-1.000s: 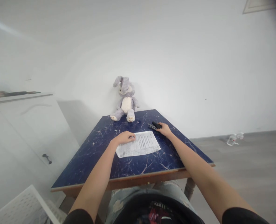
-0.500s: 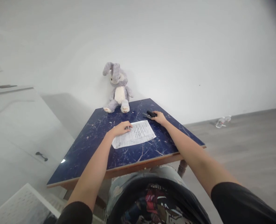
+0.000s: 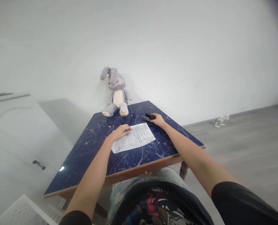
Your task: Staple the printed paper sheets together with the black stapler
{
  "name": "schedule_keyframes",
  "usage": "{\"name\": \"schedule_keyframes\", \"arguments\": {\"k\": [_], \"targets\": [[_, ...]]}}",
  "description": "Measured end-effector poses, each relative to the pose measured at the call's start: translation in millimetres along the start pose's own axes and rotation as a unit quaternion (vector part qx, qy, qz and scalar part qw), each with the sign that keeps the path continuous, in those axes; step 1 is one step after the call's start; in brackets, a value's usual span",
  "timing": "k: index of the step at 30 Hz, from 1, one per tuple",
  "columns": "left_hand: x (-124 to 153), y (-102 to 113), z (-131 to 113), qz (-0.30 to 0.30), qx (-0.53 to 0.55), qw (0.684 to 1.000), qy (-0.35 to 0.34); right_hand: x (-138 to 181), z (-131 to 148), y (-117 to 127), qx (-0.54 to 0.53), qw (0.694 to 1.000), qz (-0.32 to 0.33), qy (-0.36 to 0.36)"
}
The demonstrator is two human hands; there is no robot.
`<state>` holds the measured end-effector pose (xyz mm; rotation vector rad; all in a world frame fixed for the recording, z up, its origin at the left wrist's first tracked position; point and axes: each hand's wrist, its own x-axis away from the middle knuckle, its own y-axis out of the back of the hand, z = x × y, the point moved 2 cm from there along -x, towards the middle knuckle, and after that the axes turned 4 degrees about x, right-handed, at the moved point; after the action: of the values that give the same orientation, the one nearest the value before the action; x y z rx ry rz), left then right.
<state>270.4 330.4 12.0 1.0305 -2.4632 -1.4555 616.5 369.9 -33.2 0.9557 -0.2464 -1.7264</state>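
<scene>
**Two hands out on the blue table, one on paper, one at the stapler**

Your left arm reaches straight forward, and your left hand [image 3: 120,131] lies palm down on the printed sheet [image 3: 136,138]. Its fingers are loosely bent and pin the sheet's 10 o'clock corner; it grips nothing.

Your right arm stretches out longer, toward 1 o'clock. Your right hand [image 3: 158,119] rests on the near end of the black stapler [image 3: 149,117]. The fingers cover that end, so you cannot tell whether they are closed around it or only touching it.

The sheet lies flat near the middle of the marbled blue table [image 3: 82,156], and the stapler is just off its 1 o'clock corner.

At 11 o'clock from the sheet, a grey plush rabbit [image 3: 115,92] sits at the far table edge against the white wall, well apart from both hands. A plastic bottle [image 3: 220,121] lies on the grey floor at 3 o'clock. A white cabinet with a dark handle [image 3: 38,164] stands at 9 o'clock. Nothing lies between your hands and the two things they touch.
</scene>
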Motion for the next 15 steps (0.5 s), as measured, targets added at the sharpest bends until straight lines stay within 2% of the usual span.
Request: {"name": "schedule_keyframes", "arguments": {"k": [4, 8, 11, 15], "targets": [[-2.1, -0.9, -5.4, -0.037, -0.004, 0.999, -0.013, -0.1, 1.9, -1.5, -0.024, 0.999, -0.021, 0.017], [-2.9, 2.6, -5.4, -0.111, 0.017, 0.994, 0.013, -1.6, 1.6, -3.2, -0.039, 0.998, -0.045, 0.010], [1.4, 12.6, 8.1, -0.191, -0.020, 0.977, 0.089, -2.6, 0.7, -4.8, -0.034, 0.998, -0.045, 0.011], [20.8, 34.6, 36.4, -0.318, -0.099, 0.913, 0.234, -3.2, -0.7, -6.8, -0.029, 0.999, -0.043, 0.012]]}}
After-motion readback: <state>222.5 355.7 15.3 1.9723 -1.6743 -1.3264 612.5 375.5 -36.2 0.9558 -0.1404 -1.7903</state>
